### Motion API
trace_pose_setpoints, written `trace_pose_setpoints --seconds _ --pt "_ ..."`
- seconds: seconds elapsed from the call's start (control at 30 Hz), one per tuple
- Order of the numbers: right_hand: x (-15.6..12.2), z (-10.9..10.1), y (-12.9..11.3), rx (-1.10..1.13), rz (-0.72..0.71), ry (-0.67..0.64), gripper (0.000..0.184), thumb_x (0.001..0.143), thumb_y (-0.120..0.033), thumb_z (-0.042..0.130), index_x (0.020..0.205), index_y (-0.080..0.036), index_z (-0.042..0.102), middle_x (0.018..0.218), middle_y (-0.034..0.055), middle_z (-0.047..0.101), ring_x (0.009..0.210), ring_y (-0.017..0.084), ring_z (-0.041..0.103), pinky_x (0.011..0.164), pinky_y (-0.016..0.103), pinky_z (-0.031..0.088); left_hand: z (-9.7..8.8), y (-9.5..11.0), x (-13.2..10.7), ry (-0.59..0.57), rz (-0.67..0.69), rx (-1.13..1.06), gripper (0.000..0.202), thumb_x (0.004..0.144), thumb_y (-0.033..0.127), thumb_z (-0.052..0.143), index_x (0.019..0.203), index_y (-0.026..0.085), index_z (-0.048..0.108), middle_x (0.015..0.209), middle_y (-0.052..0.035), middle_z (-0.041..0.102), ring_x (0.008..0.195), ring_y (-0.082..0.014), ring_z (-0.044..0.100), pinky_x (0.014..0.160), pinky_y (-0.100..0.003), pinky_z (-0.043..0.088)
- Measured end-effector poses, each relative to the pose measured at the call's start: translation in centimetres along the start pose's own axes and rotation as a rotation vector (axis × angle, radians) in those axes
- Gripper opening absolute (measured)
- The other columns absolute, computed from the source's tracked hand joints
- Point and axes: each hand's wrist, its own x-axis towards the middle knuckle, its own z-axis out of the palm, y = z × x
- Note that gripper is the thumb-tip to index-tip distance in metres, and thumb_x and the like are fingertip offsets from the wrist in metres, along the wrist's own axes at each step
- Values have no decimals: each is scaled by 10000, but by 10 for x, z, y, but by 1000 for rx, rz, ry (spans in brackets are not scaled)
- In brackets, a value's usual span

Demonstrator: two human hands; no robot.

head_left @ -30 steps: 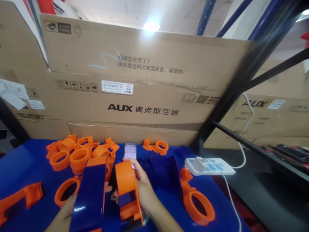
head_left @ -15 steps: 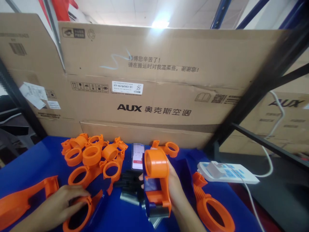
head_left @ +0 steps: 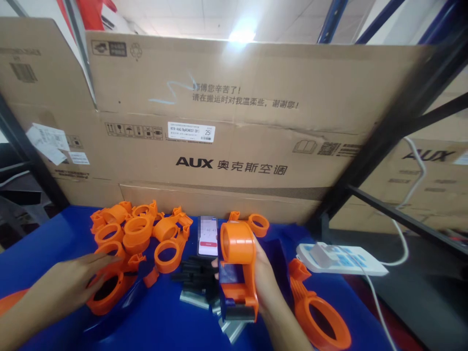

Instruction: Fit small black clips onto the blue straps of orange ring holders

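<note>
My right hand [head_left: 266, 273] is closed around an upright tape dispenser [head_left: 237, 243], which has an orange ring on top, a dark blue side and a black roller with a toothed metal blade at its lower end. On the left, my left hand [head_left: 78, 278] has its fingers curled over an orange tape dispenser frame [head_left: 104, 304]; its fingertips are partly hidden in the rings. A dark blue dispenser side piece [head_left: 117, 312] lies against that frame. More orange frames [head_left: 137, 234] are heaped just behind it.
Black rollers or handles [head_left: 197, 273] and metal pieces [head_left: 195, 298] lie mid-table, in front of a phone [head_left: 207, 236]. A white power strip [head_left: 343, 258] with cables sits right, near another orange frame [head_left: 321, 319]. A cardboard sheet [head_left: 234, 146] stands behind.
My left hand has moved a little back with the orange frame and blue piece, towards the heap. The long orange piece at far left has mostly left view. My right hand stays nearly still.
</note>
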Motion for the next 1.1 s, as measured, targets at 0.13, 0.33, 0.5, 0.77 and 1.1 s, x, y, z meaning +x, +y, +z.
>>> trace_pose_setpoints --seconds 0.13,0.33,0.5,0.77,1.1 --pt "0 0 2 -11 -19 -14 668 783 -427 819 1376 -296 540 812 37 774 596 281 749 544 380 606 -2 41 -6 45 31 -199 370 902 449 667 1265 414 729 1351 30 719 1253 -329 650 1056 -419 514" --pt "2 0 10 -63 4 -109 538 832 -376 773 1330 -277 593 933 54 775 704 258 758 604 336 590 29 183 28 3 -90 -1074 552 979 479 588 1510 345 522 1518 -78 584 1280 -323 620 1093 -441 483" --pt "11 -6 17 -253 -227 -88 373 878 -314 723 1243 -269 661 1153 48 752 1034 259 722 906 367 565 49 240 81 -164 92 -1460 646 955 453 653 1546 295 446 1548 -99 542 1411 -309 505 1176 -432 389" --pt "11 -13 22 -167 -243 -146 521 954 -594 599 1370 -281 615 1344 107 668 1242 349 631 999 523 540 84 225 101 224 -292 -1777 613 845 440 777 1387 232 579 1250 -102 723 1188 -302 668 1013 -412 533" --pt "8 -5 14 -237 -550 18 658 857 -350 813 1440 -344 508 1389 91 608 1069 257 690 826 388 628 72 229 86 265 -269 -1810 875 714 350 889 1463 388 437 1407 -55 603 1192 -286 645 1021 -395 516"
